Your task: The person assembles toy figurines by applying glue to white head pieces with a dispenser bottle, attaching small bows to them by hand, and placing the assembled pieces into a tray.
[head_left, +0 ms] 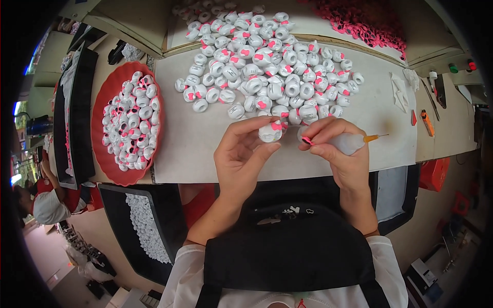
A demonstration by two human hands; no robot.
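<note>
Roughly, largest first, as I see it from the head camera:

Tabletop: pale sheet surface running across the middle of my view, carrying nearly everything below.

Pile of beads: a wide heap of small white ring-shaped pieces with pink patches, spread over the far half of the tabletop, its near edge just beyond both hands.

Red tray: oval, at my left on the tabletop, filled with more white pieces, well apart from the hands.

Black tray: below the tabletop edge at lower left, with a strip of small white parts lying in it.

Pink scraps: a heap at the far right, beyond the bead pile.

Left hand: fingers curled, thumb and fingertips pinched around one white bead with a pink patch, held just above the tabletop at the near edge of the pile.

Right hand: closed around a white squeeze bottle whose orange nozzle points right; its fingertips also pinch a small pink piece, just beside the held bead.

Orange cutter: lying at the far right of the tabletop.
</note>
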